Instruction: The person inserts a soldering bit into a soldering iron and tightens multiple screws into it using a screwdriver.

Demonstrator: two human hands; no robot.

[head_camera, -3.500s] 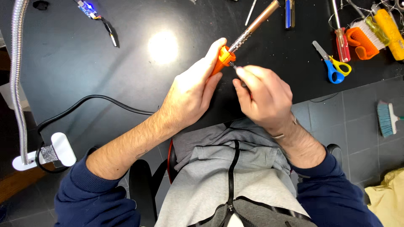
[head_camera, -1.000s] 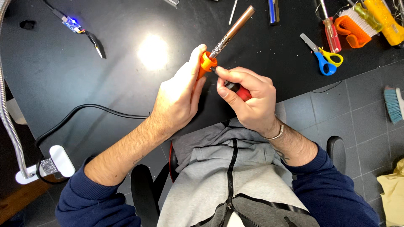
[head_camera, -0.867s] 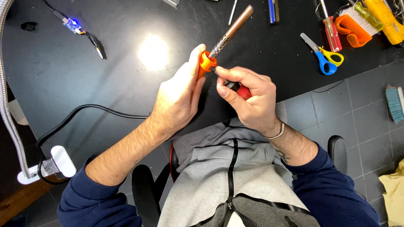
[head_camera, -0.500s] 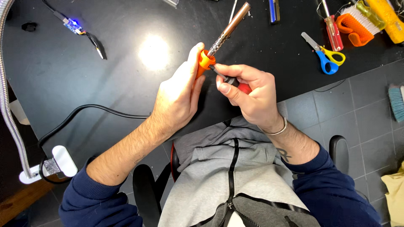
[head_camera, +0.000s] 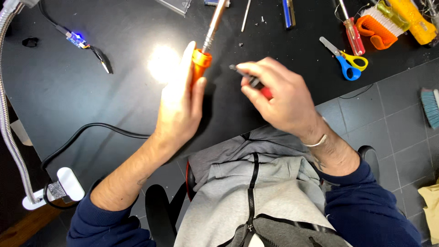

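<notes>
Head view: left hand [head_camera: 179, 107] wrapped around the orange handle of a soldering iron [head_camera: 201, 64], metal shaft pointing toward twelve o'clock over the black table [head_camera: 114, 87]. Right hand [head_camera: 279, 98] at three o'clock of it, fingers pinched on a small red-handled screwdriver [head_camera: 250, 81], tip just short of the orange collar, not touching. Judged midway: tool raised and aimed, contact not yet made. Scissors [head_camera: 345, 61] and brush [head_camera: 377, 23] lying unused at two o'clock.

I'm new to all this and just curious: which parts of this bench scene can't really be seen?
- Orange-handled tool: head view, tip cut off by top edge; left hand hides the handle.
- Small red-handled tool: mostly covered by right hand.
- Tiny specks on black table: too small to identify.
</notes>
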